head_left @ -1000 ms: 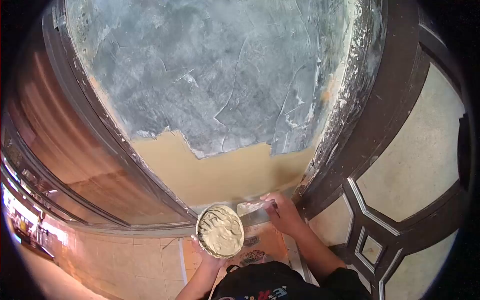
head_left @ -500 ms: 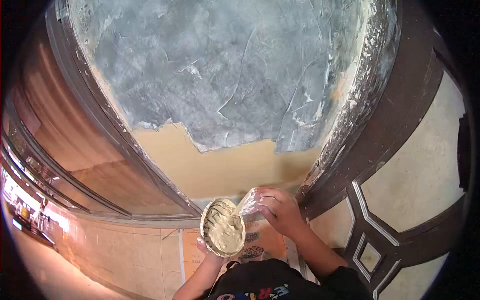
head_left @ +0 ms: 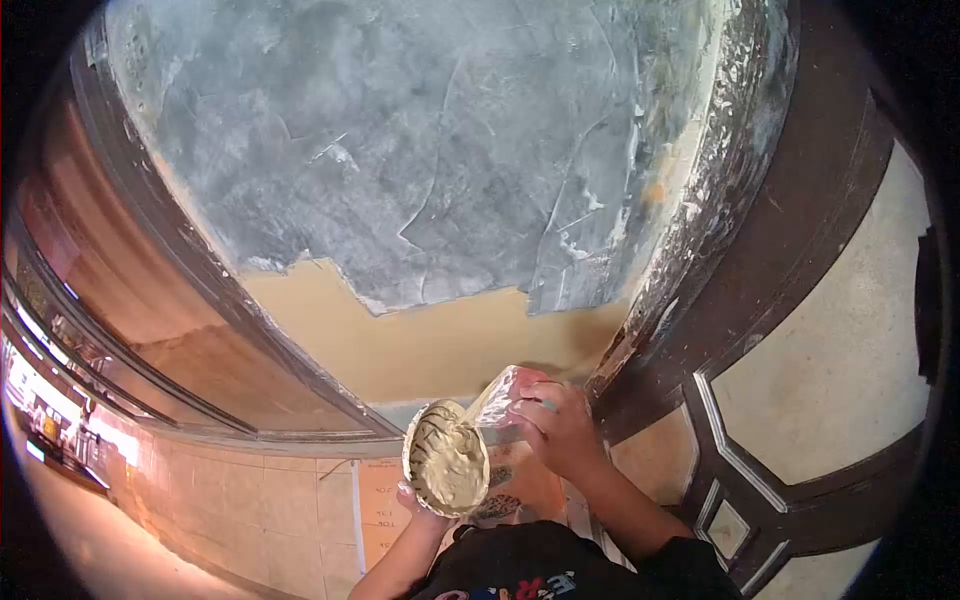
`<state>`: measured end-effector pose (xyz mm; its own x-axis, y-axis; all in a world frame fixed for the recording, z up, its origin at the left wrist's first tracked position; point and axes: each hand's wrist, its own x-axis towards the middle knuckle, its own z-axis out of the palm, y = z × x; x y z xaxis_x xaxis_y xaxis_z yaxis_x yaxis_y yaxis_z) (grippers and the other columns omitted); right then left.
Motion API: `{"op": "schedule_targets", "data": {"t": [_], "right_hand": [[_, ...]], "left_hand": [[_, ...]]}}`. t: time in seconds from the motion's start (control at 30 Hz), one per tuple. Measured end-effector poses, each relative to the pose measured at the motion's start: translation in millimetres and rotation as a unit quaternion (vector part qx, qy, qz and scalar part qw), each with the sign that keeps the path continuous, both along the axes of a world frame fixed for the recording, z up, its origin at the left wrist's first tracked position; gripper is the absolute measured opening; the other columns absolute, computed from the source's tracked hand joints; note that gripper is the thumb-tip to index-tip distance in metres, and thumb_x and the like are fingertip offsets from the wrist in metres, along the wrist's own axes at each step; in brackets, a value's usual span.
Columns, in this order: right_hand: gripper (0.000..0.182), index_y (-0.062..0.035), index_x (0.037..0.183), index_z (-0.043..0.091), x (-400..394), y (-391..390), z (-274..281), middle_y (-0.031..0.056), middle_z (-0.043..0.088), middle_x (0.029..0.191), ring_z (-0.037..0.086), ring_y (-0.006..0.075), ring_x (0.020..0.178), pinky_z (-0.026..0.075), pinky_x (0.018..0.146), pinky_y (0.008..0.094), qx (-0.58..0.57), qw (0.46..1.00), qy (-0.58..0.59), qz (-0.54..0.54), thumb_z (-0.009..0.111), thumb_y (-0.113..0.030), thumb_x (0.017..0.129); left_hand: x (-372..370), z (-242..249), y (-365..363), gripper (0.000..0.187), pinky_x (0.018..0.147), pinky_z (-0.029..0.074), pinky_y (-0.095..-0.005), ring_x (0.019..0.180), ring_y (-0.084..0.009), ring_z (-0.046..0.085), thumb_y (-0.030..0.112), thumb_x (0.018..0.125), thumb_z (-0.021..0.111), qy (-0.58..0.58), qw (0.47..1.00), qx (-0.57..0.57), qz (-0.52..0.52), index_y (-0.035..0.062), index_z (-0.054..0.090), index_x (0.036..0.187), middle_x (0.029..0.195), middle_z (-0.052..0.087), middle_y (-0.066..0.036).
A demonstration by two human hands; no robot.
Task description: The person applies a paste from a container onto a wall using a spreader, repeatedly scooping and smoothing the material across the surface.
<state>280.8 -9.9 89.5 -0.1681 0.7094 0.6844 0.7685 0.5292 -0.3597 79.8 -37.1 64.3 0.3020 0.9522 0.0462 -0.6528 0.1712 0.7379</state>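
My left hand (head_left: 424, 513) is wrapped around the underside of a round bowl (head_left: 409, 450), tilted so its inside faces me. Cream-coloured plaster (head_left: 452, 472) fills much of it, with dark streaks along the left inner wall. In my right hand (head_left: 562, 428) is a plaster-smeared putty knife (head_left: 490, 402), its blade end dipping into the top right of the bowl. Beyond both hands stands a wall panel with a rough grey coat (head_left: 400, 170) above and a smooth beige strip (head_left: 440, 345) below, the two meeting in a jagged edge.
Dark wooden frames border the panel; the right one (head_left: 690, 230) is spattered white. A dark door with pale panels (head_left: 820, 350) stands at the right. Brownish glass (head_left: 140, 270) lies left. Below is a tiled floor (head_left: 230, 500) with a printed orange sheet (head_left: 385, 500).
My view has shifted slightly, so the wall appears further left and lower. The putty knife stays at the bowl's edge, and the plaster surface looks more stirred up.
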Motion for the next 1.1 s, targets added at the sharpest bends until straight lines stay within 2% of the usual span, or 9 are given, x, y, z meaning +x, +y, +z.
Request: {"op": "schedule_targets", "data": {"t": [0.1, 0.27, 0.5, 0.63, 0.7, 0.87, 0.97, 1.03, 1.1], "right_hand": [[0.024, -0.0138, 0.090, 0.058, 4.9, 0.1, -4.0, 0.0048, 0.052, 0.102, 0.052, 0.0261, 0.095, 0.038, 0.079, 0.0415, -0.026, 1.000, -0.010, -0.013, 0.068, -0.013, 0.068], [0.034, -0.0158, 0.097, 0.059, 12.3, 3.3, -15.2, 0.0034, 0.053, 0.102, 0.053, 0.0232, 0.093, 0.038, 0.079, 0.0401, 0.041, 0.998, 0.049, 0.012, 0.071, -0.010, 0.065], [0.037, -0.0161, 0.099, 0.060, 19.4, 4.0, -17.1, 0.0035, 0.054, 0.101, 0.054, 0.0229, 0.091, 0.038, 0.080, 0.0393, 0.053, 0.994, 0.093, 0.028, 0.070, -0.008, 0.065], [0.035, -0.0154, 0.097, 0.061, 36.0, 4.9, -6.0, 0.0035, 0.054, 0.101, 0.054, 0.0231, 0.092, 0.037, 0.081, 0.0395, 0.041, 0.996, 0.075, 0.015, 0.069, -0.007, 0.065], [0.032, -0.0154, 0.096, 0.063, 43.1, 6.3, -6.7, 0.0030, 0.054, 0.101, 0.053, 0.0233, 0.090, 0.037, 0.081, 0.0391, 0.026, 0.998, 0.053, 0.009, 0.068, -0.009, 0.065], [0.031, -0.0160, 0.095, 0.064, 37.6, 0.7, -15.7, 0.0026, 0.055, 0.101, 0.053, 0.0224, 0.087, 0.038, 0.080, 0.0374, 0.039, 0.999, 0.005, 0.012, 0.069, -0.011, 0.065], [0.031, -0.0151, 0.094, 0.064, 26.9, 0.0, -18.2, 0.0033, 0.055, 0.102, 0.053, 0.0227, 0.088, 0.039, 0.078, 0.0374, 0.082, 0.996, 0.027, 0.033, 0.070, -0.010, 0.064], [0.032, -0.0144, 0.094, 0.063, 23.0, 4.3, -19.7, 0.0040, 0.055, 0.102, 0.054, 0.0236, 0.090, 0.040, 0.078, 0.0381, 0.049, 0.991, 0.112, 0.058, 0.071, -0.008, 0.064], [0.031, -0.0142, 0.093, 0.062, 23.2, 4.4, -12.9, 0.0041, 0.055, 0.101, 0.054, 0.0245, 0.092, 0.040, 0.079, 0.0392, 0.039, 0.990, 0.119, 0.061, 0.071, -0.007, 0.064]], "left_hand": [[14.4, 1.6, -1.2, 0.105, 0.101, 0.034, -0.0468, 0.123, -0.0298, 0.038, 0.083, 0.061, 0.043, -0.012, 1.000, -0.001, -0.007, 0.0126, 0.026, 0.138, 0.136, 0.036, -0.011], [36.0, 1.9, -0.2, 0.105, 0.101, 0.034, -0.0464, 0.121, -0.0295, 0.040, 0.083, 0.062, 0.043, -0.023, 1.000, -0.001, -0.010, 0.0126, 0.027, 0.138, 0.135, 0.037, -0.011], [50.6, -6.7, -2.6, 0.103, 0.099, 0.036, -0.0457, 0.119, -0.0288, 0.042, 0.082, 0.062, 0.043, -0.033, 0.999, -0.034, 0.010, 0.0129, 0.029, 0.137, 0.132, 0.040, -0.011], [54.1, 0.9, -0.8, 0.102, 0.101, 0.034, -0.0463, 0.120, -0.0299, 0.041, 0.082, 0.063, 0.042, -0.045, 0.998, -0.032, 0.011, 0.0131, 0.029, 0.137, 0.133, 0.039, -0.011], [55.3, 8.3, -1.3, 0.101, 0.101, 0.034, -0.0470, 0.121, -0.0307, 0.040, 0.082, 0.064, 0.040, -0.021, 1.000, 0.014, -0.010, 0.0128, 0.029, 0.137, 0.134, 0.038, -0.011], [56.0, -2.0, -5.9, 0.101, 0.102, 0.033, -0.0469, 0.122, -0.0307, 0.039, 0.083, 0.064, 0.037, -0.034, 0.999, -0.025, 0.016, 0.0131, 0.030, 0.136, 0.134, 0.038, -0.011], [54.9, -13.5, -6.4, 0.100, 0.101, 0.033, -0.0464, 0.121, -0.0303, 0.040, 0.082, 0.065, 0.038, -0.033, 0.997, -0.053, 0.049, 0.0132, 0.031, 0.136, 0.134, 0.038, -0.011], [51.3, -16.5, -4.9, 0.099, 0.101, 0.033, -0.0458, 0.121, -0.0301, 0.040, 0.083, 0.065, 0.036, -0.063, 0.996, -0.051, 0.041, 0.0135, 0.031, 0.136, 0.134, 0.038, -0.011], [48.2, -15.7, -3.7, 0.099, 0.100, 0.033, -0.0462, 0.121, -0.0302, 0.039, 0.084, 0.066, 0.034, -0.064, 0.996, -0.056, 0.031, 0.0137, 0.031, 0.136, 0.135, 0.037, -0.011]]}}
